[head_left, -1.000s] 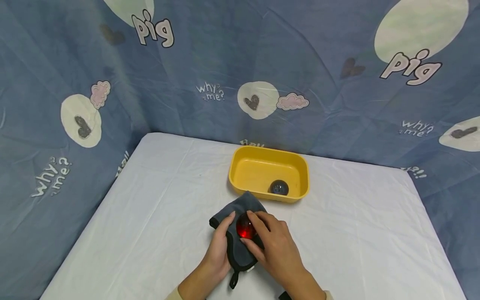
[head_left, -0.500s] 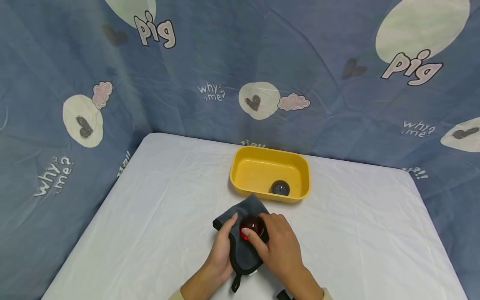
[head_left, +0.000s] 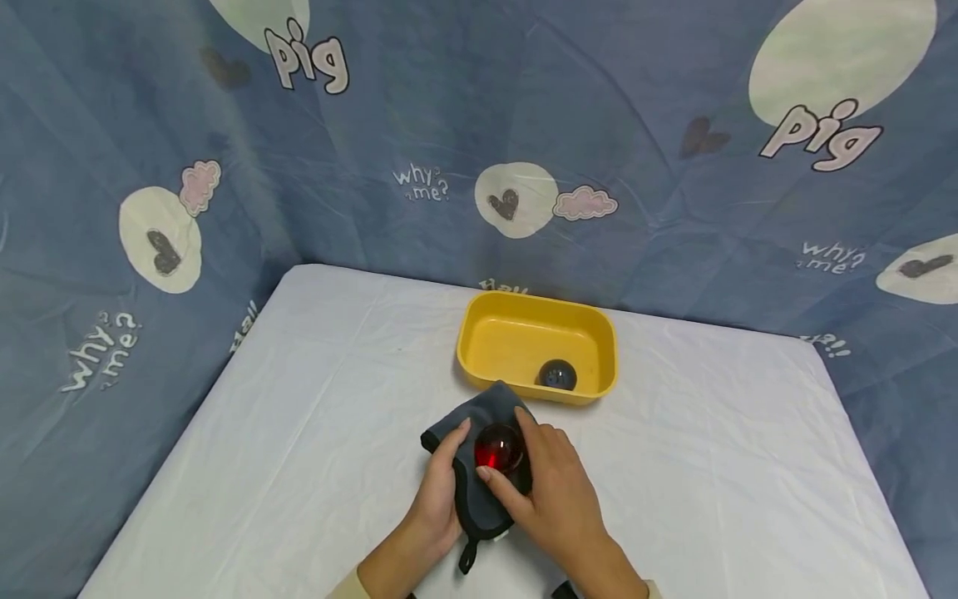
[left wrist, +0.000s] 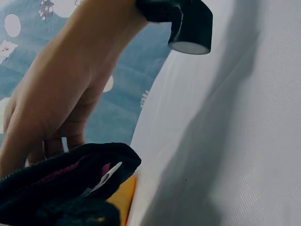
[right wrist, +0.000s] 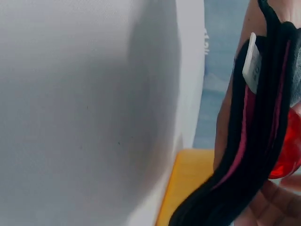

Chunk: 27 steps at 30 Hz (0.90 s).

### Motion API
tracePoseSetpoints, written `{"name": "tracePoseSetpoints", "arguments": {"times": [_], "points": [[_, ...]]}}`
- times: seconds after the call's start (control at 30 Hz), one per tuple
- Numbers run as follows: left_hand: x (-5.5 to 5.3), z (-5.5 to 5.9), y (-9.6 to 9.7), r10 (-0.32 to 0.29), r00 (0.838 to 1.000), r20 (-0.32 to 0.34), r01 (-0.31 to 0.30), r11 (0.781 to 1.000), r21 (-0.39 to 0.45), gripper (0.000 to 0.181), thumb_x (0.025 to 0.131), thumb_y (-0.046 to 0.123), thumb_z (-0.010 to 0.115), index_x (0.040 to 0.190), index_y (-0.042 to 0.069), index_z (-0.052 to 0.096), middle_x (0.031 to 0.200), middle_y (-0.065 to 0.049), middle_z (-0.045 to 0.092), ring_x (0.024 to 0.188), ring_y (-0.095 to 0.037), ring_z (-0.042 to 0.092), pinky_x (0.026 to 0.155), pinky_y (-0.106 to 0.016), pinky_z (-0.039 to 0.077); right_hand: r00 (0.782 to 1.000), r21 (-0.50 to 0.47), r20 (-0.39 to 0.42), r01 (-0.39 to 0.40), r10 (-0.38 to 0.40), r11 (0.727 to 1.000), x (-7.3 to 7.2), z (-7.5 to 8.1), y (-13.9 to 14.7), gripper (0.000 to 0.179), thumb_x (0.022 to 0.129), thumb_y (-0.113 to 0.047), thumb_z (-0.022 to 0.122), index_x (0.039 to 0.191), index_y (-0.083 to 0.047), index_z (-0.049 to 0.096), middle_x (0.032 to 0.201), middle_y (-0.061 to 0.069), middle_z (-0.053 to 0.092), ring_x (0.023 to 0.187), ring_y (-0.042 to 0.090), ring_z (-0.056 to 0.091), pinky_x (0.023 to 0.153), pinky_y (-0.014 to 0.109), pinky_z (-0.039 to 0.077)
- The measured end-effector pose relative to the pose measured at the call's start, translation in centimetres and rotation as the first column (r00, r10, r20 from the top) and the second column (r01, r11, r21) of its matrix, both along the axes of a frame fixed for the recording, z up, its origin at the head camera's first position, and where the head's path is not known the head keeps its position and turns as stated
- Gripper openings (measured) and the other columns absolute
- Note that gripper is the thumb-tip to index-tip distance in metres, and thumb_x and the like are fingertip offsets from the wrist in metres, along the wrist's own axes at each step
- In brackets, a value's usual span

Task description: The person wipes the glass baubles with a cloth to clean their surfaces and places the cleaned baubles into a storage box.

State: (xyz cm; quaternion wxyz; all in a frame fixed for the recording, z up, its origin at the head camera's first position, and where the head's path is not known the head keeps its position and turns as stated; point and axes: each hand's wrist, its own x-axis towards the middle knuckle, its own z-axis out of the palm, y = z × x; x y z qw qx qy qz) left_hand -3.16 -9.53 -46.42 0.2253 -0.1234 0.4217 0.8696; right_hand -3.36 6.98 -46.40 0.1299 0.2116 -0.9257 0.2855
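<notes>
A folded grey cloth (head_left: 481, 412) with black edging and a hanging loop lies across my left hand (head_left: 436, 499), whose thumb rests on top while the other fingers are underneath. On the cloth sits a clear red ball (head_left: 497, 449). My right hand (head_left: 560, 482) holds this ball, thumb at its near side and index finger along its far right. In the left wrist view the dark cloth edge (left wrist: 84, 165) shows below the wrist. The right wrist view shows the cloth layers (right wrist: 263, 117) with pink inside, a white tag (right wrist: 253, 63) and part of the red ball (right wrist: 288, 150).
Just beyond the hands stands a yellow tray (head_left: 509, 337) with a dark grey ball (head_left: 557, 374) in its near right part. White cloth (head_left: 711, 433) covers the table. Blue printed fabric (head_left: 419, 100) hangs behind and at the sides.
My right thumb has slid from over the red ball to its near edge, and the index finger has shifted to its far right. The left hand keeps its hold on the cloth.
</notes>
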Motion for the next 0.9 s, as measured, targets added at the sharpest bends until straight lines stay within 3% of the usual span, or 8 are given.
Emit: {"name": "tracePoseSetpoints", "arguments": {"times": [0.2, 0.37, 0.67, 0.9], "points": [[0.06, -0.01, -0.13, 0.006, 1.000, -0.022, -0.006, 1.000, 0.010, 0.075, 0.110, 0.053, 0.039, 0.167, 0.009, 0.016, 0.170, -0.013, 0.022, 0.153, -0.026, 0.028, 0.124, -0.040, 0.029, 0.985, 0.060, -0.134, -0.104, 0.111, 0.993, 0.01, 0.04, 0.19, 0.079, 0.087, -0.040, 0.087, 0.151, -0.010, 0.053, 0.132, 0.012, 0.059, 0.116, 0.028, 0.061, 0.098, 0.046, 0.055], [0.07, 0.04, -0.01, 0.012, 1.000, -0.022, -0.012, 1.000, 0.012, 0.077, 0.110, 0.054, 0.039, 0.167, 0.008, 0.015, 0.171, -0.014, 0.021, 0.154, -0.028, 0.025, 0.125, -0.042, 0.026, 0.973, 0.064, -0.202, -0.100, 0.111, 0.993, 0.10, -0.21, 0.25, 0.073, 0.089, -0.043, 0.084, 0.145, -0.005, 0.056, 0.130, 0.016, 0.060, 0.115, 0.030, 0.062, 0.097, 0.046, 0.057], [0.02, 0.03, 0.10, 0.022, 1.000, 0.006, -0.022, 1.000, 0.004, 0.077, 0.110, 0.052, 0.040, 0.167, 0.008, 0.013, 0.171, -0.015, 0.019, 0.155, -0.029, 0.023, 0.126, -0.044, 0.023, 0.972, 0.029, -0.222, -0.079, 0.083, 0.996, -0.04, -0.38, 0.15, 0.066, 0.084, -0.037, 0.090, 0.129, 0.004, 0.065, 0.114, 0.012, 0.066, 0.101, 0.025, 0.066, 0.090, 0.040, 0.060], [0.15, -0.18, 0.32, 0.006, 1.000, 0.012, -0.005, 0.999, -0.034, 0.080, 0.109, 0.053, 0.039, 0.167, 0.006, 0.010, 0.171, -0.016, 0.017, 0.154, -0.029, 0.025, 0.126, -0.043, 0.022, 0.980, 0.010, -0.194, -0.044, 0.045, 0.999, -0.10, -0.61, 0.34, 0.057, 0.096, -0.051, 0.074, 0.114, 0.002, 0.067, 0.097, 0.007, 0.063, 0.083, 0.018, 0.059, 0.074, 0.033, 0.058]]}}
